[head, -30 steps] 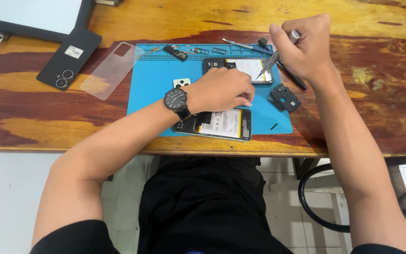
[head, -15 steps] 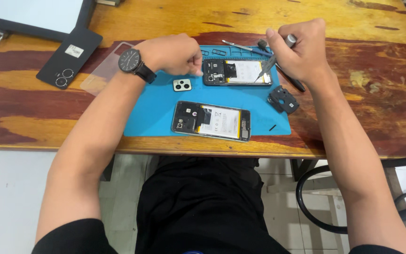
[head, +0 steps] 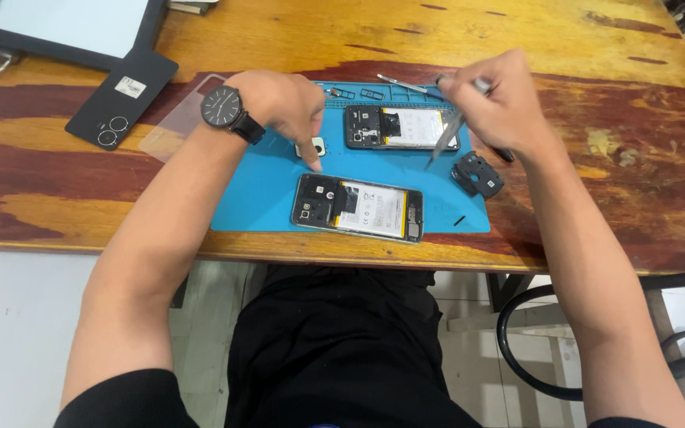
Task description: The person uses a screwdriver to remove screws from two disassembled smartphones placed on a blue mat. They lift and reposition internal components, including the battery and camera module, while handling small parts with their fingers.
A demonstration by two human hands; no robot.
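Two opened phones lie on a blue mat (head: 263,198). The near phone (head: 358,208) shows its battery and board; the far phone (head: 403,127) lies behind it. My left hand (head: 283,107), with a black watch on the wrist, points a finger down at the mat just behind the near phone, beside a small white camera part (head: 316,147). My right hand (head: 501,103) grips metal tweezers (head: 445,136), tips aimed down at the far phone's right end. A black plastic cover piece (head: 478,174) lies on the mat under that hand.
A black phone back cover (head: 122,99), a clear case (head: 170,127) and a framed screen (head: 69,28) lie at the left on the wooden table (head: 612,47). Small tools and trays (head: 394,83) line the mat's far edge. A black chair frame (head: 533,349) stands below right.
My left hand went from the near phone up to the mat's far left, then came back down toward the mat behind the near phone. My right hand lowered the tweezers toward the far phone.
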